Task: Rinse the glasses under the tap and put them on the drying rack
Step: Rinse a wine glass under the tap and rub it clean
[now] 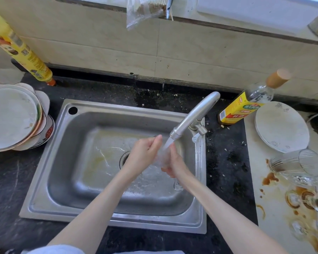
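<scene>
left hand [145,153]: i have it over the sink, fingers curled round the upper side of the glass, thumb and fingertips pinched near its rim
right hand [174,165]: i cup the glass from below and from the right, fingers wrapped on its lower part
glass [162,158]: clear and hard to make out, held between both my hands right under the spout, tilted, with the water running onto it
tap [193,116]: grey metal, its arm swung out over the right half of the basin, water streaming from the end down between my hands
sink [66,162]: steel basin set in a dark counter, wet, with yellowish streaks on the bottom and the drain partly hidden behind my left wrist
other glasses [297,165]: on the pale board to the right of the sink, one lying on its side, more near the frame edge among brown stains and rings
plate [281,127]: white, on the same board, beyond the glasses
bottle [246,105]: yellow label, tan cap, leaning by the tap's base
stacked plates [13,118]: piled on the counter left of the sink
yellow tube [20,50]: leaning against the tiled wall at the back left
drying rack: i cannot see one from here
</scene>
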{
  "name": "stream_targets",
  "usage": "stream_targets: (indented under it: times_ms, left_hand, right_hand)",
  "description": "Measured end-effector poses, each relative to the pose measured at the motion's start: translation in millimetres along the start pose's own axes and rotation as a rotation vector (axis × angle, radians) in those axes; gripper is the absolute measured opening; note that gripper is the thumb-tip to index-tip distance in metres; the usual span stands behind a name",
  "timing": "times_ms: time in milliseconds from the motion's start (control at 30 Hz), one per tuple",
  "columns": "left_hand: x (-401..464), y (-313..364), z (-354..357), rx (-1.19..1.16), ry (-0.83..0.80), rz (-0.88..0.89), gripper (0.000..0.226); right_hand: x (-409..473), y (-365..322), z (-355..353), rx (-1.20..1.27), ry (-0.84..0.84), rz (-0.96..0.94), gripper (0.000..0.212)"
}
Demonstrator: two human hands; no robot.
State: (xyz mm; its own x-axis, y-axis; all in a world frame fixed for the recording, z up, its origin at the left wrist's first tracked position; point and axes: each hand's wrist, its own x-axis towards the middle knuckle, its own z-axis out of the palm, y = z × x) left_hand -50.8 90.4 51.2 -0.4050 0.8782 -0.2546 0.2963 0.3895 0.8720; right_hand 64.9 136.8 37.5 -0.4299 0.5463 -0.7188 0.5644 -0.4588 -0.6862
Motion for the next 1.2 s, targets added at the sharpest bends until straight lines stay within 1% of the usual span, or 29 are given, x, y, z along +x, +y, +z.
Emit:
stream_targets:
  times_ms: [67, 100, 167, 200, 267, 300, 367, 400, 500, 533, 567, 600, 667, 700, 733, 833, 867, 900, 933, 967, 1000, 1067, 1100, 1133, 1167, 1200]
  left_hand:
    - [3.1, -0.1, 1.3, -0.019, 0.114, -0.062, 0.051]
    - [4.1, -1.2, 2.2, -0.044, 0.158, -0.107, 0.052]
    - [3.8, -2.8, 4.5, -0.098, 0.204, -0.202, 0.051]
    - [2.9, -3.3, 6.1, -0.107, 0.210, -0.239, 0.052]
    - [1.6, -6.0, 8.9, -0.114, 0.201, -0.287, 0.054]
    - [1.4, -7.7, 9.6, -0.123, 0.195, -0.296, 0.054]
    - [0.2, -11.3, 8.6, -0.154, 0.198, -0.262, 0.053]
    - [-0.2, -13.1, 6.9, -0.164, 0.202, -0.210, 0.053]
    - [-4.0, -14.0, 2.8, -0.202, 0.153, -0.040, 0.055]
    - [-5.2, -13.1, 2.3, -0.219, 0.135, -0.011, 0.055]
    - [-5.2, -13.0, 1.6, -0.229, 0.122, 0.002, 0.055]
    - [-3.7, -13.5, 0.4, -0.228, 0.109, 0.001, 0.054]
    - [0.5, -15.6, -2.1, -0.202, 0.072, -0.030, 0.051]
    - [2.2, -17.0, -1.9, -0.180, 0.049, -0.059, 0.050]
    - [2.9, -18.0, -0.9, -0.158, 0.036, -0.095, 0.049]
    - [0.9, -14.8, 2.6, -0.162, 0.036, -0.184, 0.043]
    - [0.2, -12.3, 2.7, -0.191, 0.014, -0.182, 0.039]
    - [-0.1, -10.4, 1.6, -0.230, -0.028, -0.161, 0.035]
    - [-0.2, -8.4, -0.6, -0.261, -0.083, -0.126, 0.031]
    - [-0.6, -7.1, -3.5, -0.277, -0.144, -0.089, 0.028]
    - [-1.6, -7.0, -6.4, -0.280, -0.200, -0.054, 0.027]
    - [-5.0, -8.9, -9.3, -0.260, -0.285, -0.007, 0.024]
    - [-6.7, -10.5, -10.3, -0.264, -0.312, -0.005, 0.020]
    - [-8.7, -11.5, -11.8, -0.304, -0.336, -0.024, 0.015]
    - [-9.8, -12.0, -12.9, -0.363, -0.363, -0.050, 0.010]
    - [-9.9, -13.1, -13.1, -0.399, -0.384, -0.070, 0.008]
  right_hand:
    - [-2.3, 3.4, 4.6, -0.149, 0.085, -0.143, 0.056]
    - [-2.8, 6.4, 5.3, -0.285, 0.101, -0.224, 0.047]
    - [-1.5, 14.1, 4.2, -0.540, 0.095, -0.319, 0.033]
    - [-0.9, 17.1, 3.1, -0.572, 0.092, -0.363, 0.032]
    - [-1.0, 22.6, 0.9, -0.556, 0.082, -0.465, 0.042]
    - [-1.4, 23.0, -0.5, -0.554, 0.076, -0.487, 0.047]
    - [-2.9, 20.0, -4.6, -0.516, 0.024, -0.413, 0.050]
    - [-3.0, 16.6, -6.4, -0.422, -0.048, -0.332, 0.051]
    - [-1.6, 9.0, -15.6, 0.069, -0.376, -0.018, 0.059]
    - [-0.5, 8.5, -19.3, 0.176, -0.469, 0.061, 0.063]
    - [1.0, 8.7, -22.2, 0.233, -0.524, 0.102, 0.065]
    - [1.4, 7.7, -24.2, 0.248, -0.543, 0.112, 0.065]
    - [-1.3, 5.4, -22.0, 0.178, -0.479, 0.054, 0.053]
    - [-3.1, 4.1, -18.5, 0.075, -0.406, -0.019, 0.044]
    - [-6.1, 2.1, -14.4, -0.058, -0.314, -0.104, 0.042]
    - [-6.9, 12.9, -5.9, -0.510, 0.031, -0.341, 0.063]
    - [-7.1, 16.2, -5.3, -0.600, 0.101, -0.381, 0.067]
    - [-7.3, 17.0, -7.0, -0.632, 0.130, -0.419, 0.069]
    - [-6.3, 14.9, -10.7, -0.604, 0.101, -0.409, 0.070]
    - [-4.6, 11.7, -15.7, -0.507, 0.024, -0.349, 0.068]
    - [-4.4, 5.0, -21.6, -0.352, -0.095, -0.247, 0.063]
    - [-3.8, -2.0, -34.5, -0.068, -0.356, -0.006, 0.047]
    - [-2.0, -1.4, -39.7, 0.022, -0.437, 0.075, 0.041]
    - [0.1, 0.8, -42.6, 0.086, -0.484, 0.126, 0.043]
    - [1.0, 2.2, -43.9, 0.112, -0.496, 0.151, 0.050]
    - [2.1, 3.3, -43.2, 0.095, -0.467, 0.155, 0.055]
